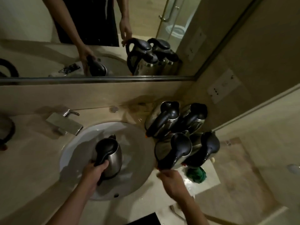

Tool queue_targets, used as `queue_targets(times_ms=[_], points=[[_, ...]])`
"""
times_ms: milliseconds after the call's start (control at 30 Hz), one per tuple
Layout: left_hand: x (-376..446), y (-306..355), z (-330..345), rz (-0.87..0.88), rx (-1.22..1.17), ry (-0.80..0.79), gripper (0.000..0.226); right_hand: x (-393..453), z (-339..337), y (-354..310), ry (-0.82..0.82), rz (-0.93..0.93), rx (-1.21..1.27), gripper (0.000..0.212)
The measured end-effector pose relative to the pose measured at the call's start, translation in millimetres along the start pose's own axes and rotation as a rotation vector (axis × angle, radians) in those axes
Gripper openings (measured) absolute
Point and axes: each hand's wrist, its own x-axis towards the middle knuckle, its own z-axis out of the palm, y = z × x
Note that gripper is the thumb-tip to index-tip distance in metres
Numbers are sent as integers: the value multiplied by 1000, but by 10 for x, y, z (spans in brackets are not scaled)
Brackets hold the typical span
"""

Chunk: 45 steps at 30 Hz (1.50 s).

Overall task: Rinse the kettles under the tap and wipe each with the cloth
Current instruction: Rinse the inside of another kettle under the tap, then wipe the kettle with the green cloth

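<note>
A steel kettle (pixel 113 157) with a black lid and handle is held upright over the white sink basin (pixel 139 181); my left hand (pixel 95 172) grips its handle. My right hand (pixel 172 181) hovers over the counter just below the handle of the nearest kettle (pixel 176 151), fingers loosely bent and holding nothing. Three more kettles stand beside it: two at the back (pixel 164 118) (pixel 193 116) and one at the right (pixel 207 148). A green cloth (pixel 197 174) lies crumpled on the wet counter, right of my right hand. The chrome tap (pixel 65 122) juts over the basin's left rim; no water is seen running.
A wall mirror (pixel 97 38) runs behind the counter. The beige counter (pixel 32 159) ends at the right near a wall with sockets (pixel 224 86). A black cord loop (pixel 7 132) lies at far left. The floor lies below right.
</note>
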Motion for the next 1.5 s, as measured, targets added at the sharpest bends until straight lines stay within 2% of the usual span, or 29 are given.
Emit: queue_targets(times_ms=[67, 100, 133, 200, 233, 300, 367, 467, 533, 600, 700, 800, 867, 1000, 1067, 1133, 1233, 1300, 1367, 1433, 1467, 1500], points=[[-165, 16, 12, 1, 17, -30, 32, 122, -334, 328, -174, 191, -331, 20], [-253, 29, 24, 11, 41, -40, 28, 185, -489, 496, -205, 288, -384, 20], [-346, 43, 47, 22, 66, -44, 25, 235, -619, 643, -165, 370, -366, 21], [-540, 75, 96, 50, 96, -46, 18, 355, -805, 888, 60, 469, -310, 41], [-658, 107, 125, 53, 106, -50, 12, 410, -847, 990, 202, 500, -237, 57], [-838, 132, 173, 48, 109, -61, 9, 487, -838, 1033, 361, 499, 12, 79], [-951, 186, 239, 61, 84, -86, 13, 558, -757, 1053, 369, 424, 151, 70], [-1032, 258, 301, 88, 52, -97, 15, 563, -617, 1034, 454, 540, 340, 38], [-1089, 326, 325, 94, 25, -114, 7, 476, -588, 942, 459, 592, 534, 26], [-1124, 376, 312, 100, -14, -109, 8, 330, -632, 818, 471, 559, 598, 13], [-1163, 468, 256, 124, -47, -103, 13, -58, -753, 512, 600, 389, 607, 18], [-1273, 606, 229, 191, -83, -116, 21, -527, -878, 51, 659, 111, 701, 24], [-1392, 737, 155, 232, -104, -143, 18, -826, -941, -307, 595, -84, 794, 29], [-1575, 1024, -70, 305, -142, -218, 3, -1127, -967, -951, 263, -329, 1093, 27], [-1667, 1145, -150, 346, -178, -240, 20, -1140, -834, -1235, 225, -410, 1097, 22], [-1797, 1266, -193, 386, -198, -260, 34, -1132, -594, -1540, 256, -531, 1023, 24], [-1948, 1380, -257, 421, -249, -275, 36, -1097, -182, -1940, 324, -825, 817, 13], [-1974, 1418, -332, 428, -296, -305, 31, -964, -18, -2027, 436, -1105, 454, 16], [-2003, 1442, -416, 427, -321, -319, 18, -771, 38, -2032, 562, -1311, 39, 30], [-2024, 1433, -488, 418, -341, -321, 11, -592, 35, -2028, 576, -1276, -145, 47], [-2029, 1428, -516, 410, -353, -327, 13, -545, 48, -2047, 505, -1207, -100, 53], [-2038, 1430, -538, 410, -358, -327, 13, -510, 64, -2078, 386, -1118, 54, 58]])
